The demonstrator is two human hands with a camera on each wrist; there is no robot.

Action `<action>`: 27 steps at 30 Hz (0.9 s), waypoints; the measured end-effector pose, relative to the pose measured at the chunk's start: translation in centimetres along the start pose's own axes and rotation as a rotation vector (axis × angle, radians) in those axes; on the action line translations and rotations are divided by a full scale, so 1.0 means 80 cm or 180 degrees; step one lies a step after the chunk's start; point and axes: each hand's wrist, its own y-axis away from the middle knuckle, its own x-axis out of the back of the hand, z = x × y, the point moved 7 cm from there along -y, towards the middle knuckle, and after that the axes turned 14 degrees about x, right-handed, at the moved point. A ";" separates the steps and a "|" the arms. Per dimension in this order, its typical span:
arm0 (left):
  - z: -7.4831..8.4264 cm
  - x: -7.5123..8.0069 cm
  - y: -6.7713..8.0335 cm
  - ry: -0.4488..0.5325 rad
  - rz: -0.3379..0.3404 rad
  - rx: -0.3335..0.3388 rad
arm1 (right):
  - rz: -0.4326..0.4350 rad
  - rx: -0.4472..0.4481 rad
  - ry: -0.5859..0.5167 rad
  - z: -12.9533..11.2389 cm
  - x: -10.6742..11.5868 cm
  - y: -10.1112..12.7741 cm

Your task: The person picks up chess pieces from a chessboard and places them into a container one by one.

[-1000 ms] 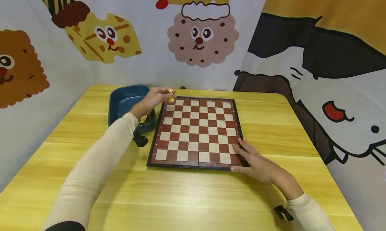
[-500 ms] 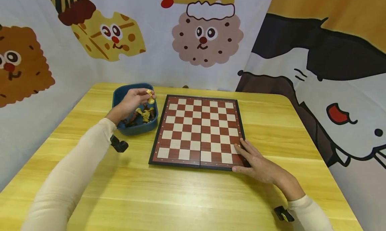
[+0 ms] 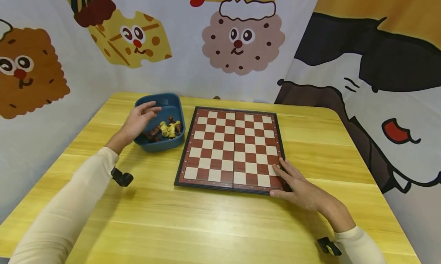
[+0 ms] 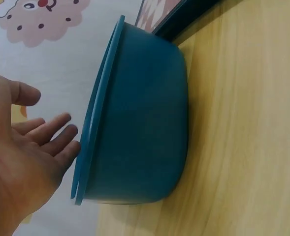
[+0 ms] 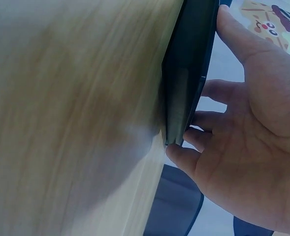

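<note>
In the head view my left hand [image 3: 135,121] hovers over the left side of a blue plastic bin [image 3: 163,145], its fingers loosely extended and holding nothing. Yellow and brown chess pieces [image 3: 167,130] lie jumbled in the near part of that bin. The left wrist view shows the same hand [image 4: 24,157] beside the bin's rim, palm and spread fingers visible. A red-and-cream chessboard [image 3: 232,149] lies flat on the table with no pieces on it. At its near right corner rests my right hand [image 3: 303,191], fingers spread along the board's dark edge [image 5: 189,64].
The board and bin share a yellow wood-grain table [image 3: 206,222], with a narrow gap between them. Behind hangs a white curtain [image 3: 193,76] printed with cartoon food. Black wrist mounts [image 3: 121,177] sit at both cuffs.
My left hand has moved left from the board's far left corner to over the bin and let go of the yellow chess piece. My right hand stays at the board's corner. The head view shifts slightly.
</note>
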 end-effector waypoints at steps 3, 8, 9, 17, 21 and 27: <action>0.003 0.002 0.004 0.0107 0.0088 -0.0135 | 0.0023 0.0010 0.0006 -0.001 0.000 0.002; 0.007 -0.001 0.008 0.0125 0.0220 -0.0351 | 0.0037 -0.0005 0.0012 -0.002 -0.001 0.005; 0.008 -0.002 0.008 0.0116 0.0244 -0.0391 | 0.0029 -0.0023 0.0015 -0.002 -0.001 0.005; 0.008 -0.014 0.020 -0.0401 0.0542 -0.0610 | 0.0017 -0.0024 0.0096 -0.005 -0.002 0.002; 0.014 -0.035 0.039 -0.0774 0.0627 -0.0802 | 0.0180 -0.0156 0.0216 -0.007 0.005 -0.001; 0.046 -0.081 0.075 -0.1167 0.0820 -0.1375 | 0.1308 -0.0062 0.0643 -0.032 0.039 0.015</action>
